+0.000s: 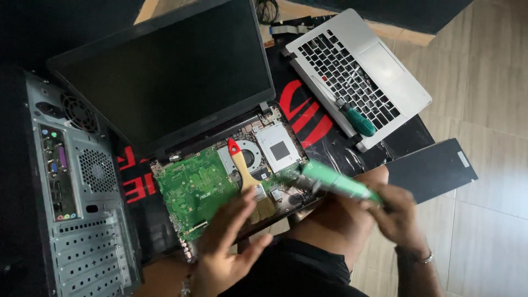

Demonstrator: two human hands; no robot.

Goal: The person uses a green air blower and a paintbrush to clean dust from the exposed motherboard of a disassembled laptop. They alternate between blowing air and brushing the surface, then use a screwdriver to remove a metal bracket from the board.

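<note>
Lying across motherboard [193,184]: paintbrush [248,177].

Two bare hands are seen, the left hand [223,247] and the right hand [399,217]; no gloves are worn. A thin metal bracelet [424,258] is worn at the right wrist. Something metallic, partly cut off, is seen at the left wrist. A dark garment [300,272] is worn. Forearms are uncovered by sleeves.
</note>
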